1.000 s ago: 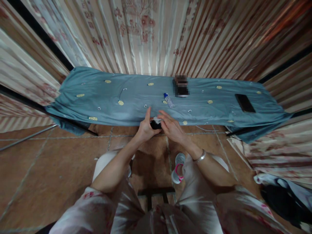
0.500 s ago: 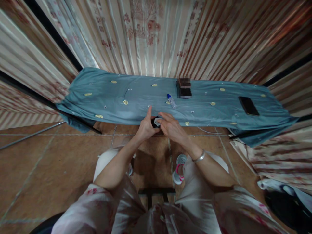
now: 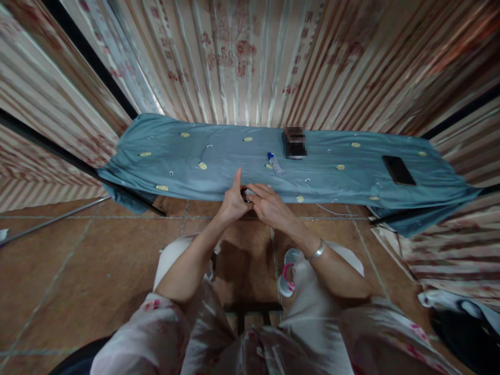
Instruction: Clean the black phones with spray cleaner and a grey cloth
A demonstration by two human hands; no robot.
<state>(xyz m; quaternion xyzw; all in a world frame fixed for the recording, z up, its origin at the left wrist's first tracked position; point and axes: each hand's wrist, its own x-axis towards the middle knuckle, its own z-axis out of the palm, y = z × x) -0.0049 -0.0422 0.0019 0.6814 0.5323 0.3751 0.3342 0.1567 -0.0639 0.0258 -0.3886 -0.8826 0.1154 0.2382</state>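
Note:
My left hand [image 3: 233, 203] is closed around a small black object [image 3: 245, 197] at the near edge of the cloth-covered table [image 3: 222, 179], its index finger pointing up and away. My right hand [image 3: 271, 207] has its fingers bent over that object, pressing a pale, crumpled cloth or tissue [image 3: 249, 192] against it. Both items are mostly hidden by my fingers, so the black object's kind cannot be made out. Just beyond my hands, a small clear bottle with a blue cap [image 3: 276, 163] lies on its side.
A dark, partly pixelated item [image 3: 296, 148] rests at the table's back edge. Further right lies a black phone [image 3: 398, 170]. Pleated patterned curtains [image 3: 234, 67] surround the table, and black poles [image 3: 89, 62] slant along the sides. A black bag-like thing [image 3: 461, 333] sits at lower right.
My right fingers have shifted slightly left and closed further over the black object, so less of it and the pale cloth shows. The things on the table stay where they were.

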